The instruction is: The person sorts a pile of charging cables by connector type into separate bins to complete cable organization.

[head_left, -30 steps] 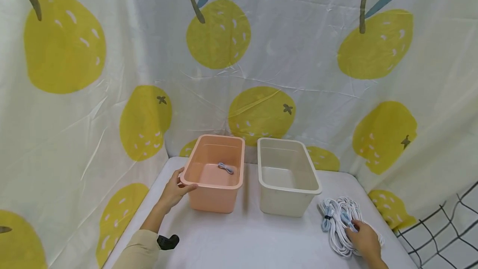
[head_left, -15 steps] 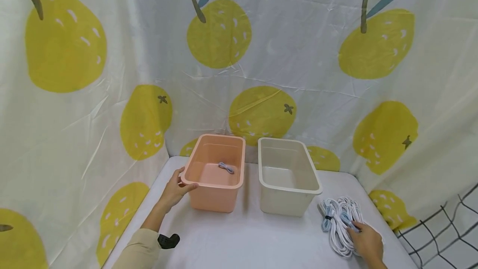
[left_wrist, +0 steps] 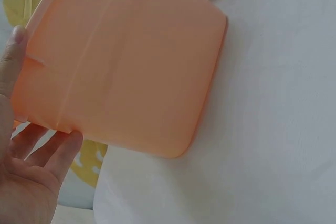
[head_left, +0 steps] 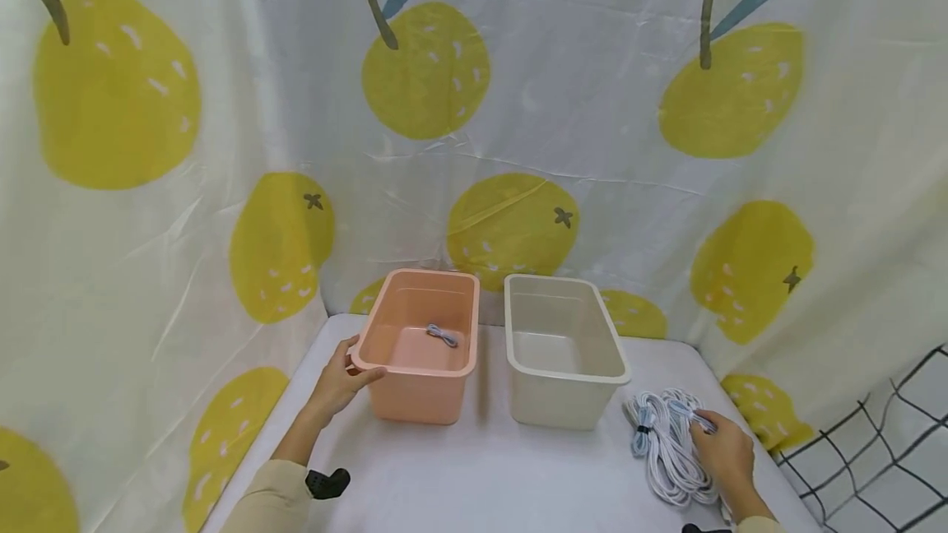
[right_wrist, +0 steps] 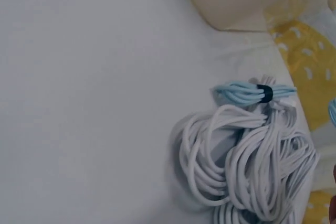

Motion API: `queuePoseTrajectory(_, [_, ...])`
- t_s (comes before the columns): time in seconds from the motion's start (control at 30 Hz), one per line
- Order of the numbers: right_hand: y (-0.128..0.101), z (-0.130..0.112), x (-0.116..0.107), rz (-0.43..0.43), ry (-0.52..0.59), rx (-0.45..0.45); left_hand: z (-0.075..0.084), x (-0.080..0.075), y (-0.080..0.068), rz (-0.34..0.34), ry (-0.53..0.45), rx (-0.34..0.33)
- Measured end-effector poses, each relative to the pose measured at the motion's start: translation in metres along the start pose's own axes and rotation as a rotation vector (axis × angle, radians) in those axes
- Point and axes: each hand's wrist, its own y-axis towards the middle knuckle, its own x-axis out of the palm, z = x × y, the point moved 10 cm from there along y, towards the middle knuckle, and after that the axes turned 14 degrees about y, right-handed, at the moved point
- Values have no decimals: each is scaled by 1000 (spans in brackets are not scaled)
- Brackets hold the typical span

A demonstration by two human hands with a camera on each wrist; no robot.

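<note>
My left hand [head_left: 336, 381] grips the near left corner of a pink bin [head_left: 415, 389], thumb on the rim and fingers against the side wall. In the left wrist view the left hand [left_wrist: 26, 171] clasps the pink bin [left_wrist: 131, 61] the same way. A small coiled cable [head_left: 443, 336] lies inside that bin. My right hand [head_left: 729, 455] rests on a pile of white cables [head_left: 666, 455] at the table's right and pinches a light blue cable at its fingertips. A light blue bundle [right_wrist: 247, 92] with a black tie lies on the cable pile [right_wrist: 247, 166].
A beige bin [head_left: 551, 401], with nothing seen inside, stands right of the pink one, close to the cables. The white table [head_left: 481, 475] is walled on three sides by a pear-print curtain [head_left: 518, 146]. A black wire grid [head_left: 874, 434] shows at the far right.
My right hand has shifted slightly toward the far side of the cable pile. The left hand stays on the pink bin's corner.
</note>
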Motion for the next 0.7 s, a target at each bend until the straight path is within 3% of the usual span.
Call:
queuePoseTrajectory(0.33, [17, -47, -15, 80, 93, -86, -1, -4, 1, 2, -4, 22])
queuePoseTrajectory(0.53, [27, -68, -19, 70, 128, -90, 0, -4, 3, 7, 6, 26])
queuePoseTrajectory(0.7, [31, -93, -11, 49, 154, -152, 0, -5, 3, 7, 6, 17])
